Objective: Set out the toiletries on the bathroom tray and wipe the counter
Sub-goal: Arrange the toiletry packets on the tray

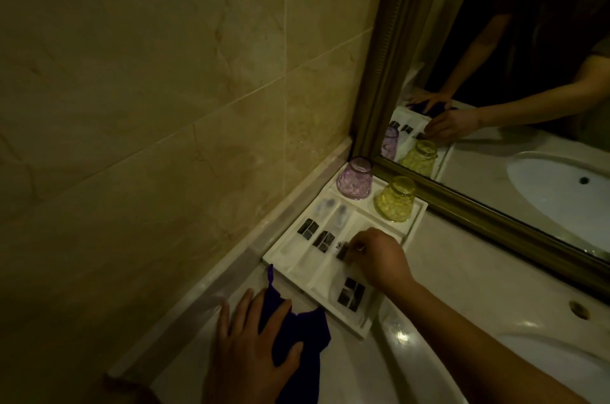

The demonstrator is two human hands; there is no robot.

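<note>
The right hand, fingers curled, pinches a small dark packet low over the middle of the tray. The left hand lies flat, fingers straight, on the purple cloth on the desk. Other sachets and two upturned glasses already sit in the tray. Setting-out looks nearly done, with the wiping probably still to do.

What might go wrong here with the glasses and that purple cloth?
The yellow glass stands upside down at the far end of the tray, near the right hand that pinches a small packet; a knock might tip it. The purple cloth under the left hand lies right beside the tray, so wiping might push it and shift the other packets.
</note>
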